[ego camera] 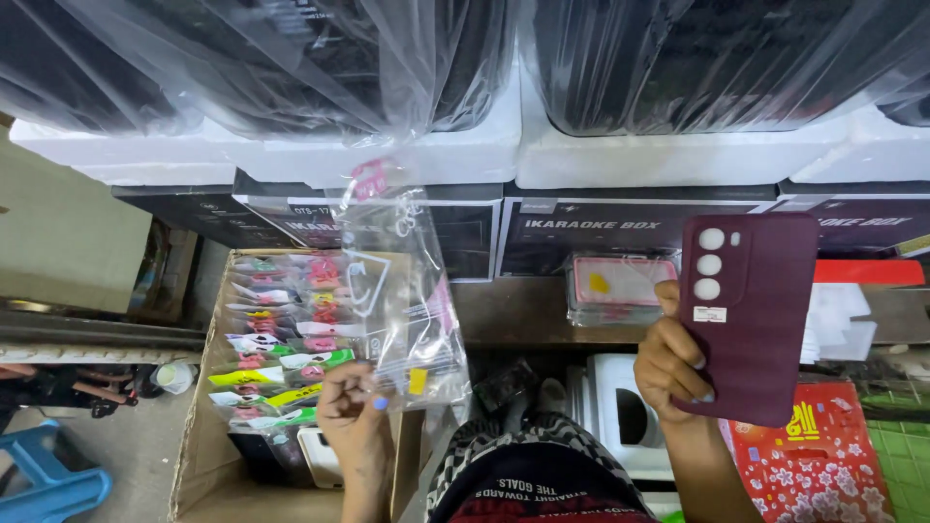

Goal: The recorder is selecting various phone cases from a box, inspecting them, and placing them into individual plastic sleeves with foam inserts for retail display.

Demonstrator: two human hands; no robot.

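Phone case: dark maroon phone case [751,315], held upright at right of view, back side facing the camera; three round camera cut-outs in a column near its top left, a small white sticker below them

Right hand: right hand [673,363] grips the case along its left edge and lower corner, fingers curled close together around the edge, thumb up along the side

Clear bag: empty-looking transparent plastic bag [402,291] with a pink header tab at its top, held up left of centre, well apart from the case

Left hand: left hand [356,412] pinches the bag's lower edge between thumb and fingers; a small yellow tag sits on the bag just beside the fingertips

Cardboard box: open brown cardboard box [199,455] under the left hand, filled with rows of packaged cases with green, yellow and pink labels

Between the hands: a stack of clear-wrapped cases [620,286] on the wooden shelf, just left of the maroon case

Behind: black printed boxes [581,232] with white foam blocks [668,155] and plastic-wrapped dark items above

Lower right: red patterned bag [823,465]

Lower left: blue plastic stool [44,475] on the floor
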